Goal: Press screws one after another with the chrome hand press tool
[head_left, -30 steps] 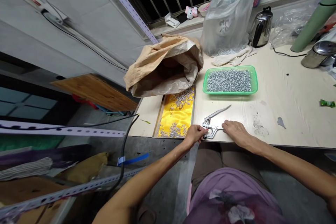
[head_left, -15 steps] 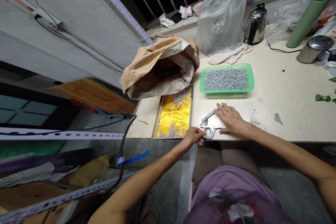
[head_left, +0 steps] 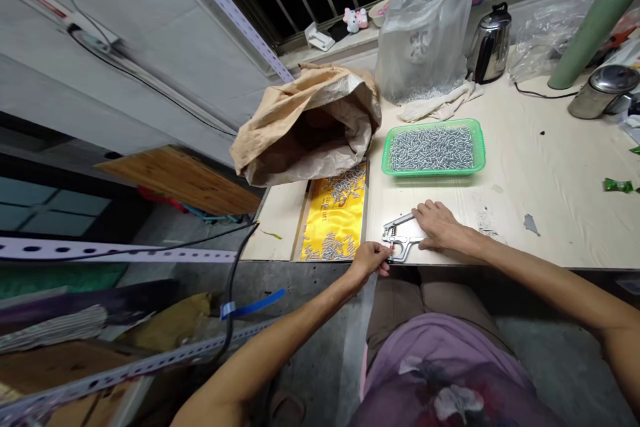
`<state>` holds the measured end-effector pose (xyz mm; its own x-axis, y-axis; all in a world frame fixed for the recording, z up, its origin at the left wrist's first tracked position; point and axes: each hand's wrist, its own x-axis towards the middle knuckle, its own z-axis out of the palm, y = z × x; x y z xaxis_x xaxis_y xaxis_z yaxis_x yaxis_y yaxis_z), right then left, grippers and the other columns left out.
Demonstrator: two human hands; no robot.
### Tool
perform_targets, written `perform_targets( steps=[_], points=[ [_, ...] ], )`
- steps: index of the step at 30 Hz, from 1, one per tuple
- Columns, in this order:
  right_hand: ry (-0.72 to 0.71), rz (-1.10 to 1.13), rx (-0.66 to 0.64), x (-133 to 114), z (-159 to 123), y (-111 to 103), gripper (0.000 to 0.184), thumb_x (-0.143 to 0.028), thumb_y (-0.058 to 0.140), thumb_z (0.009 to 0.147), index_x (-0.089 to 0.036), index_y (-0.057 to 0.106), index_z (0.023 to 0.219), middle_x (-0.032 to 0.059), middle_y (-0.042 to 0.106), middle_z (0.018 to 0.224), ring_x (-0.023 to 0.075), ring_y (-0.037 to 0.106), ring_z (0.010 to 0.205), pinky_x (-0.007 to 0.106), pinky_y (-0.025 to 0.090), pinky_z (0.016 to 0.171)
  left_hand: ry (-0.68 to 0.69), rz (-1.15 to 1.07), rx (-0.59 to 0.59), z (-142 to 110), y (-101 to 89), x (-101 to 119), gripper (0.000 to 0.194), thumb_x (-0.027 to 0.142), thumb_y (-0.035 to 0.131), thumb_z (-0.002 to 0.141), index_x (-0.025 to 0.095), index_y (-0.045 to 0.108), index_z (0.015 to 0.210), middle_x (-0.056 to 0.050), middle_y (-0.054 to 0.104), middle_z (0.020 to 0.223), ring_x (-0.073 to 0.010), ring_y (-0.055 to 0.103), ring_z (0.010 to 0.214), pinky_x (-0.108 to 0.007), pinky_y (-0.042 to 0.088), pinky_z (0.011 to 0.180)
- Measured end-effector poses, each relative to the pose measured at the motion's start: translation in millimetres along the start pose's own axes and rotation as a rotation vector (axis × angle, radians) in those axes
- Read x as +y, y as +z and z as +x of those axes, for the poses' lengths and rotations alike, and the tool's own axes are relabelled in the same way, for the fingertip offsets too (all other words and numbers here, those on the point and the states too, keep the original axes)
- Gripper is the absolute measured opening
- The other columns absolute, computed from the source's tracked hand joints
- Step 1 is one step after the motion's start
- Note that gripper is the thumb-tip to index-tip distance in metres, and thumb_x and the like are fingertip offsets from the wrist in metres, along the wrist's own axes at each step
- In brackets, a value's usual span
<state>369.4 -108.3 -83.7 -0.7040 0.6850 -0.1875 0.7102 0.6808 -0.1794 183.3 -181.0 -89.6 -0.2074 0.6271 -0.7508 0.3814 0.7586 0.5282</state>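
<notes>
A metal plier-like hand press lies at the near edge of the pale table. My right hand is closed over its two handles. My left hand is pinched at the tool's jaw, at the table edge; what it pinches is too small to make out. To the left of the tool, a yellow-lined tray holds several small metal pieces. A green basket full of the same metal pieces stands behind the tool.
An open brown sack slumps at the back left. A clear plastic bag of metal parts, a steel kettle, a green roll and a steel pot line the back. Slotted metal bars and a cable lie to my left.
My right hand went from the lower handle up to the raised upper handle, then closed both handles together. My left hand stayed pinched at the jaw.
</notes>
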Motion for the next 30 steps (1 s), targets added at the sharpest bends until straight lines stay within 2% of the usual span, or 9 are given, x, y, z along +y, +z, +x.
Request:
perform_targets(
  steps=[3, 8, 13, 16, 20, 23, 25, 28, 30],
  points=[
    [0.003, 0.046, 0.038, 3, -7, 1, 0.068, -0.046, 0.078, 0.066, -0.011, 0.053, 0.119, 0.0142, 0.058, 0.112, 0.0272, 0.047, 0.101, 0.035, 0.036, 0.084, -0.007, 0.003, 0.007, -2, 2.4, 2, 0.017, 0.018, 0.059, 0.086, 0.010, 0.059, 0.071, 0.006, 0.051, 0.037, -0.0072, 0.050, 0.031, -0.016, 0.042, 0.040],
    [-0.012, 0.113, 0.093, 6, -13, 5, 0.059, -0.041, 0.076, 0.069, -0.014, 0.054, 0.117, 0.0130, 0.057, 0.115, 0.0261, 0.048, 0.103, 0.036, 0.036, 0.087, -0.008, -0.022, 0.026, -1, 5.0, -1, 0.016, 0.020, 0.060, 0.086, 0.010, 0.057, 0.073, 0.007, 0.052, 0.038, -0.0076, 0.051, 0.032, -0.016, 0.045, 0.042],
    [-0.008, 0.121, 0.090, 7, -12, 8, 0.076, -0.045, 0.079, 0.064, -0.010, 0.049, 0.125, 0.0149, 0.057, 0.117, 0.0282, 0.048, 0.107, 0.038, 0.035, 0.093, 0.019, -0.027, 0.011, 0, 3.7, -4, 0.017, 0.022, 0.061, 0.086, 0.010, 0.057, 0.074, 0.006, 0.053, 0.039, -0.0069, 0.052, 0.033, -0.015, 0.045, 0.042],
    [0.058, 0.098, 0.112, 5, -11, 9, 0.086, -0.049, 0.080, 0.061, -0.010, 0.046, 0.129, 0.0168, 0.056, 0.120, 0.0304, 0.047, 0.110, 0.040, 0.034, 0.094, 0.021, -0.013, 0.004, 2, 3.0, -6, 0.020, 0.026, 0.062, 0.085, 0.011, 0.058, 0.074, 0.006, 0.052, 0.039, -0.0078, 0.053, 0.033, -0.016, 0.046, 0.043],
    [0.117, 0.050, 0.067, -2, -11, 5, 0.067, -0.047, 0.078, 0.066, -0.009, 0.056, 0.116, 0.0161, 0.060, 0.111, 0.0298, 0.049, 0.104, 0.038, 0.037, 0.086, 0.044, -0.015, 0.017, 7, 3.6, -11, 0.025, 0.034, 0.067, 0.081, 0.011, 0.058, 0.074, 0.006, 0.053, 0.041, -0.0078, 0.052, 0.034, -0.017, 0.045, 0.043],
    [0.118, 0.028, 0.015, -6, -11, 2, 0.048, -0.041, 0.074, 0.072, -0.008, 0.061, 0.105, 0.0154, 0.061, 0.105, 0.0283, 0.050, 0.101, 0.035, 0.038, 0.081, 0.080, 0.044, 0.036, 6, 3.9, -17, 0.025, 0.035, 0.062, 0.084, 0.012, 0.058, 0.075, 0.004, 0.053, 0.045, -0.0093, 0.054, 0.038, -0.021, 0.048, 0.047],
    [0.112, 0.029, 0.014, -9, -11, 2, 0.042, -0.038, 0.073, 0.075, -0.008, 0.063, 0.102, 0.0153, 0.062, 0.103, 0.0274, 0.051, 0.100, 0.034, 0.037, 0.079, 0.214, 0.178, 0.112, 2, 3.8, -21, 0.023, 0.032, 0.056, 0.087, 0.012, 0.059, 0.077, 0.001, 0.058, 0.056, -0.0115, 0.058, 0.047, -0.025, 0.051, 0.053],
    [0.100, 0.038, 0.033, -11, -12, 4, 0.033, -0.034, 0.071, 0.077, -0.009, 0.064, 0.098, 0.0143, 0.062, 0.099, 0.0258, 0.051, 0.097, 0.033, 0.037, 0.078, 0.622, 0.470, 0.302, -1, 5.7, -24, 0.016, 0.030, 0.055, 0.087, 0.016, 0.062, 0.090, -0.006, 0.064, 0.087, -0.0170, 0.064, 0.077, -0.032, 0.053, 0.073],
    [0.096, 0.044, 0.045, -11, -14, 5, 0.030, -0.032, 0.070, 0.079, -0.009, 0.064, 0.097, 0.0139, 0.062, 0.098, 0.0254, 0.051, 0.097, 0.033, 0.037, 0.078, 0.860, 0.638, 0.340, 3, 9.3, -20, 0.021, 0.029, 0.057, 0.086, 0.018, 0.060, 0.104, -0.009, 0.061, 0.107, -0.0215, 0.060, 0.098, -0.037, 0.050, 0.086]
  ],
)
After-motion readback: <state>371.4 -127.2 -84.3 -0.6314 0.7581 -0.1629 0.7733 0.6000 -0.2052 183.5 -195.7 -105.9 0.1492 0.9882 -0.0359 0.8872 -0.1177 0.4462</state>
